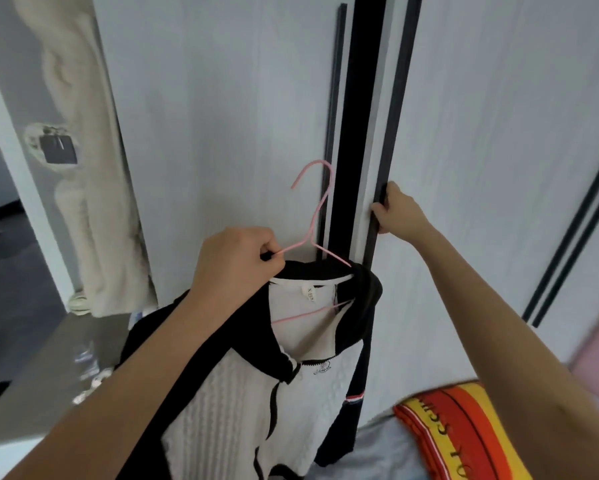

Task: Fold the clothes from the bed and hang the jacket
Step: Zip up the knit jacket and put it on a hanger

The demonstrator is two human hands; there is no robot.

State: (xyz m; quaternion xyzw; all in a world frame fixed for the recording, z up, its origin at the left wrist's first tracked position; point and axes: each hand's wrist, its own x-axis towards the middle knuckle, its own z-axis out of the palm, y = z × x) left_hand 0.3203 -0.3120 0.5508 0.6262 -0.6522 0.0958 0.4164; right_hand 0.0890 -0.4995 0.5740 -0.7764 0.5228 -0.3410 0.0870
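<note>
A black-and-white jacket (242,403) hangs on a pink wire hanger (313,216) in front of me. My left hand (235,261) grips the hanger's shoulder wire together with the jacket's black collar. The hook points up, free of any rail. My right hand (398,213) has its fingers curled round the dark edge strip of the right wardrobe door (498,150). A narrow dark gap (360,116) shows between that door and the left wardrobe door (221,116). The wardrobe's inside is hidden.
A mirror (48,150) on the left reflects a person in cream clothes. A red, orange and yellow striped cloth (457,431) lies on the grey bed (377,441) at lower right. Something pink (592,358) is at the right edge.
</note>
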